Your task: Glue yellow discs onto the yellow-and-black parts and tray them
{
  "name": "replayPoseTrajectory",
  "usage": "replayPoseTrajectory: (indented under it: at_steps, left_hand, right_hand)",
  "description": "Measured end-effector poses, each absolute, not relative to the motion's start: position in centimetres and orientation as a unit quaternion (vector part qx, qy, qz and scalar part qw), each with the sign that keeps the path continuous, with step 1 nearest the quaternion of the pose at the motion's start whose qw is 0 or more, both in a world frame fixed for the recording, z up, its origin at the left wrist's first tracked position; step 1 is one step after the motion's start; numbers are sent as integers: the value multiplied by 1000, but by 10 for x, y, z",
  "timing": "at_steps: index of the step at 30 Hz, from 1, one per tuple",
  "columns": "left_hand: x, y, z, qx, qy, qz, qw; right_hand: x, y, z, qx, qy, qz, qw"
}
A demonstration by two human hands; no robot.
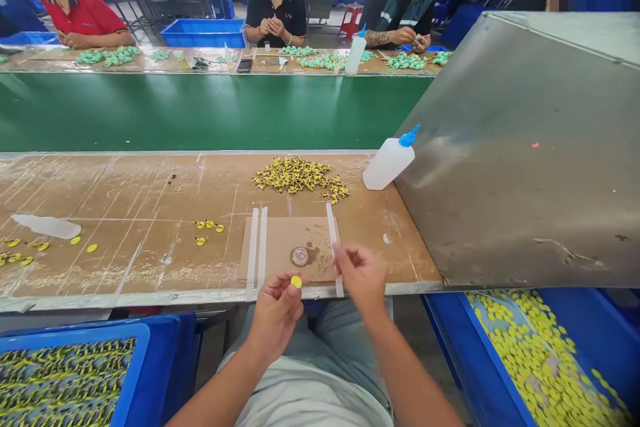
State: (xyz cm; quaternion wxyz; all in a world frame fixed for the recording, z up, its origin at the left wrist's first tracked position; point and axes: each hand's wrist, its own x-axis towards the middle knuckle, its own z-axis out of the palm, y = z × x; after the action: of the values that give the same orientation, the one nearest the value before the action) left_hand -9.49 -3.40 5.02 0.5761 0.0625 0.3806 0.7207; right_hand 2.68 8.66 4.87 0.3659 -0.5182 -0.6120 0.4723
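Between the thumb and fingers of my left hand (277, 313) is a small yellow disc (297, 281), held at the table's front edge. My right hand (361, 275) is to its right, over the white tape strip (332, 233), with fingers pinched together; what they hold, if anything, is too small to make out. Beyond both hands a cardboard sheet (280, 240) lies on the table, bearing a small round container (300, 256) with dark wet spots beside it. Behind the sheet is a pile of small yellow and black pieces (295, 175).
A white bottle with a blue nozzle (389, 163) leans near a metal panel (525, 160). Blue bins hold yellow discs (555, 360) at right and rows of pieces (65, 380) at left. Several people sit beyond the green belt (210, 110).
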Motion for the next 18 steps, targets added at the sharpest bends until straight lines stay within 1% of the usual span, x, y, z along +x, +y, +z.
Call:
replayPoseTrajectory:
  at_steps: [1, 2, 5, 7, 12, 15, 18]
  left_hand:
    - [-100, -33, 53, 59, 371, 729, 572]
    - [-104, -33, 55, 55, 362, 736, 569]
    - [-115, -32, 57, 35, 345, 749, 564]
    - [-121, -34, 56, 6, 349, 751, 561]
    - [-134, -40, 50, -79, 390, 733, 551]
    - [-141, -41, 46, -88, 404, 735, 538]
    - [-146, -39, 43, -78, 411, 737, 530]
  right_hand:
    - [24, 109, 47, -535, -661, 372, 372]
    - [21, 131, 44, -537, -676, 340, 372]
    - [4, 189, 33, -525, -711, 296, 361]
    - [-6, 212, 25, -510, -733, 282, 351]
    - [-9, 223, 11, -474, -756, 303, 334]
    - [2, 220, 11, -465, -740, 349, 338]
    - [11, 218, 14, -470, -694, 420, 347]
